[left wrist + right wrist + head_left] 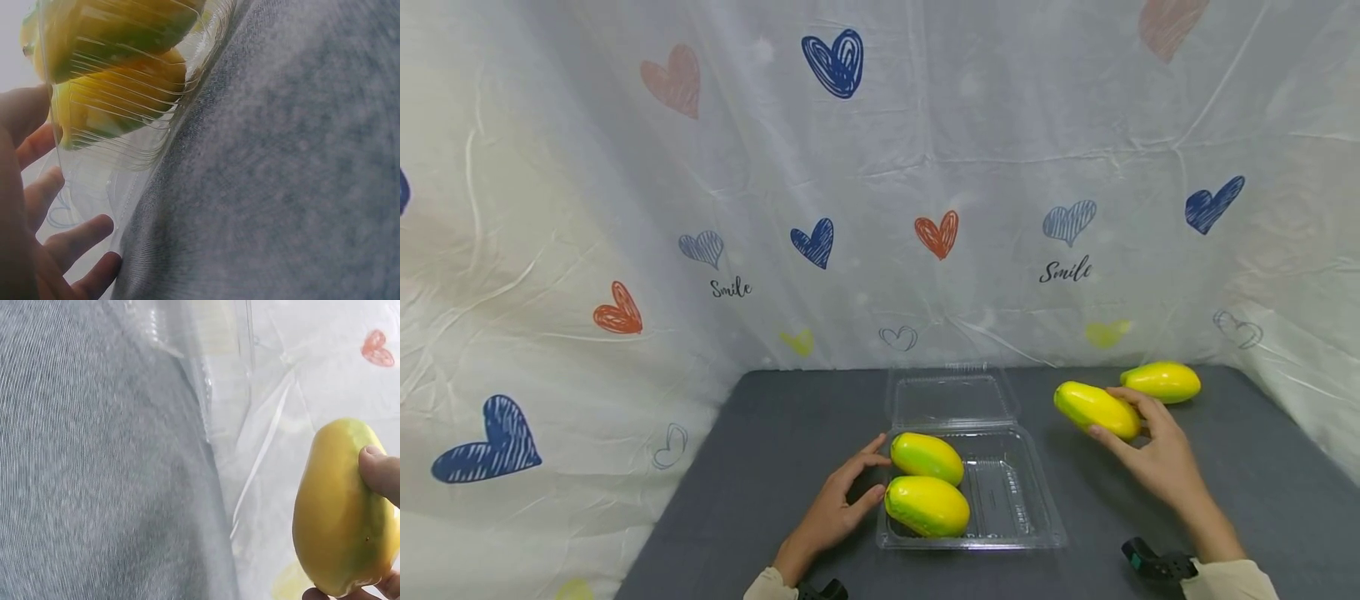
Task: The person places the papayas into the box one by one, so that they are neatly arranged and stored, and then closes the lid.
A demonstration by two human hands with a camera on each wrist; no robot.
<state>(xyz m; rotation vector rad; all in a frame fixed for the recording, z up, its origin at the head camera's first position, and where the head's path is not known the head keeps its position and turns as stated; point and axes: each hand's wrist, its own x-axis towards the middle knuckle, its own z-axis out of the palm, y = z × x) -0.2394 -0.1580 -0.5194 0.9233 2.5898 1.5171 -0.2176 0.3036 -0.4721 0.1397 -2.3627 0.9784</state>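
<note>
In the head view my right hand [1161, 454] grips a yellow-green papaya [1097, 410] between thumb and fingers, above the table to the right of the clear plastic clamshell box [1048, 525]. The right wrist view shows the thumb [382, 475] on one side of this papaya [337, 506] and fingertips at its lower end. My left hand [835, 504] is at the box's left side, its fingers spread and fairly straight, fingertips at the rim. Two more papayas lie in the left half of the box, one behind [927, 457], one in front [928, 507].
Another papaya [1163, 382] lies at the back right of the grey table [775, 450]. The box's lid [951, 400] is folded back toward a white curtain [880, 183] printed with hearts, which hangs behind and beside the table.
</note>
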